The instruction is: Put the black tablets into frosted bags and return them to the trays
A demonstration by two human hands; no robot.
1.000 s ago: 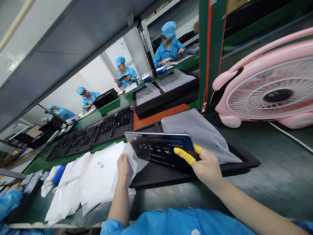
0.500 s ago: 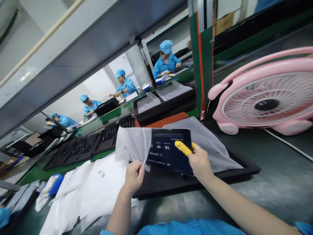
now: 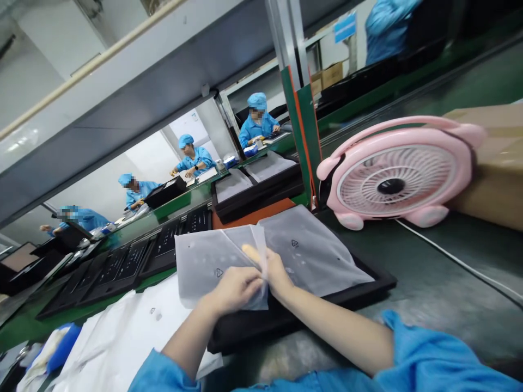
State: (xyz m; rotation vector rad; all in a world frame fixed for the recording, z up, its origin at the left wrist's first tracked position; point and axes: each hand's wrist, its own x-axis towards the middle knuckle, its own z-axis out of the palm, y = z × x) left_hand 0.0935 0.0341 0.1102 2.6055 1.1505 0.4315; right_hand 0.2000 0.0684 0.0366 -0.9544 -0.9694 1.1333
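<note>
A frosted plastic bag (image 3: 200, 280) lies slanted in front of me above the black foam tray (image 3: 253, 329), and the tablet inside shows only as a grey shape with faint marks. My left hand (image 3: 235, 288) is closed on the bag's lower edge near its mouth. At the mouth, my right hand (image 3: 278, 275) reaches in with its yellow-covered thumb seen through the film, gripping the tablet's end. Its other fingers are hidden. A second bagged piece (image 3: 306, 245) rests on the tray just beyond my right hand.
White bags (image 3: 139, 321) are piled at left beside a blue pack (image 3: 63, 348). Black trays of tablets (image 3: 126, 261) line the back left. A pink fan (image 3: 392, 185) with a cord and a cardboard box (image 3: 494, 163) stand at right. Co-workers (image 3: 192, 155) sit across the line.
The tablet has slid leftward into the bag, which now covers it. My right hand has moved left to the bag's mouth, close to my left hand. The view has shifted right.
</note>
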